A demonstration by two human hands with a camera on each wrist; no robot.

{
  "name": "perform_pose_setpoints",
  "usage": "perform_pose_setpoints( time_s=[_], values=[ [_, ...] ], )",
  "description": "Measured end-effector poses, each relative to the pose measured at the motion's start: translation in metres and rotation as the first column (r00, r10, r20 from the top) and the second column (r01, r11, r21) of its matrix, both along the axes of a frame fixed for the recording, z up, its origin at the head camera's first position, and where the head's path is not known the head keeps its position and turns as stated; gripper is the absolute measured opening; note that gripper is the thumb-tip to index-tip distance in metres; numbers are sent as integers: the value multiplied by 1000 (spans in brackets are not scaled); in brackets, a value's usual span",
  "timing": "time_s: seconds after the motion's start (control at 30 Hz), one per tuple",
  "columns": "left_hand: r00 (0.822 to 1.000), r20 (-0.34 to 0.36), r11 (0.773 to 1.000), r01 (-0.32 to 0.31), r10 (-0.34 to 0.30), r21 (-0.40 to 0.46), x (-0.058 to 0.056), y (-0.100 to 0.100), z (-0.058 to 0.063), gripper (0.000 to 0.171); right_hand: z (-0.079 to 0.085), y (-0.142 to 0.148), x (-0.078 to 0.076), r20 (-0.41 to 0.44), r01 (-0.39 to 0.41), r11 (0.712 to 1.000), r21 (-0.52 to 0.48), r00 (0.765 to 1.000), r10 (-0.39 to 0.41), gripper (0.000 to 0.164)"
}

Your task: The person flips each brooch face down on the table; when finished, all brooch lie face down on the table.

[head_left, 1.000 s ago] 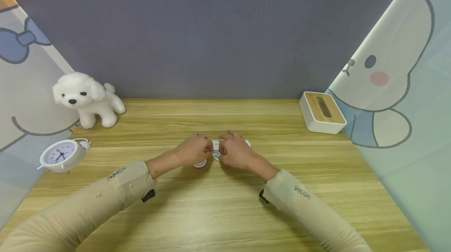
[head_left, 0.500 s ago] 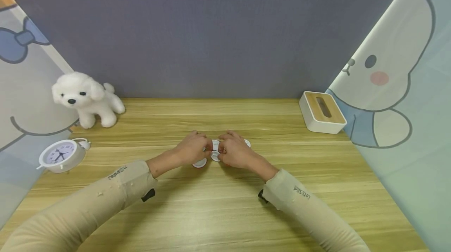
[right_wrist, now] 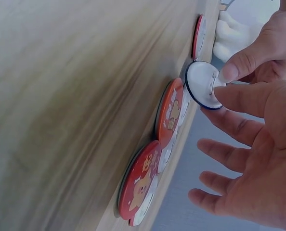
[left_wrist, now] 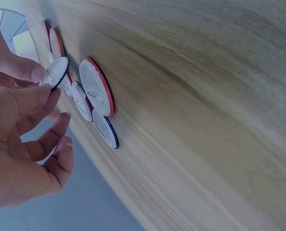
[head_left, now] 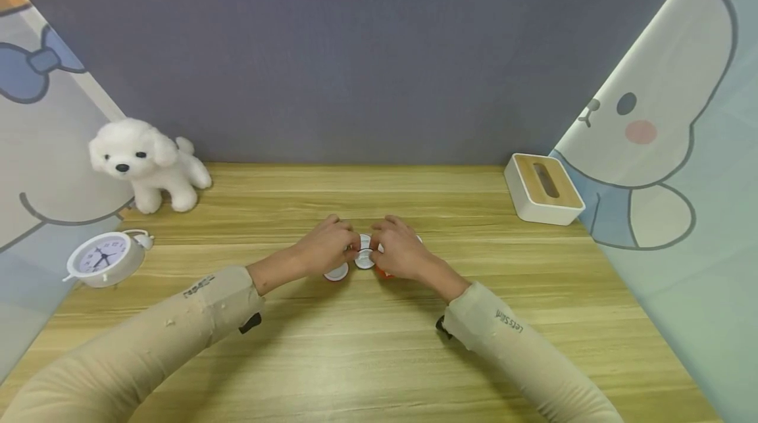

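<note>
"What's hidden on the held badge (right_wrist: 199, 83)?"
"Its front, turned from me. In the head view, the right hand (head_left: 399, 250) mostly covers an orange-red badge (head_left: 386, 273)."
"Lettering (head_left: 198, 287) on the left sleeve (head_left: 148, 327)?"
"Too blurred."

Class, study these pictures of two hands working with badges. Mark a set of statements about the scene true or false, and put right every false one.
1. Both the left hand and the right hand touch the held badge. True.
2. The held badge turns its printed face to the right wrist camera. False: it shows its white pin side.
3. The alarm clock is on the same side of the table as the plush dog. True.
4. The plush dog stands beside the wood-topped box. False: the plush dog is at the left, the wood-topped box at the right.
5. The orange badge shows a printed picture. True.
6. The sleeves are black. False: they are beige.
</note>
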State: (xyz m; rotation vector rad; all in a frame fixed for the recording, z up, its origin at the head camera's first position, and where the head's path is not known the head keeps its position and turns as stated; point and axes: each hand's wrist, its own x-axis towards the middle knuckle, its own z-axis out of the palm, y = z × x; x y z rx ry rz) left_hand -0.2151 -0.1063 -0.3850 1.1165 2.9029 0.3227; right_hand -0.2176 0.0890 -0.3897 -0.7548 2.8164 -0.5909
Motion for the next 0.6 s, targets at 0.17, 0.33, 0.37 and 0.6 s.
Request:
perform_pose_setpoints(
  time_s=[0.17, 0.33, 0.37, 0.6],
  values=[
    [1000, 29, 1000, -5, 6, -26, -1, 1, 2, 8, 1, -1, -1, -13, 12, 1000, -3, 1000, -12, 9],
    [998, 60, 999, -18, 21, -49, 0, 1, 3, 9, 0, -2, -2, -18, -7, 1000, 20, 1000, 7, 11],
    [997, 68, 998, -23, 27, -53, -1, 1, 2, 10, 0, -3, -2, -21, -13, 1000, 26, 1000, 13, 11],
    [996, 79, 997, -45, 49, -63, -1, 3, 2, 11, 0, -6, -2, -24, -40, 997, 60, 999, 41, 11]
  ],
)
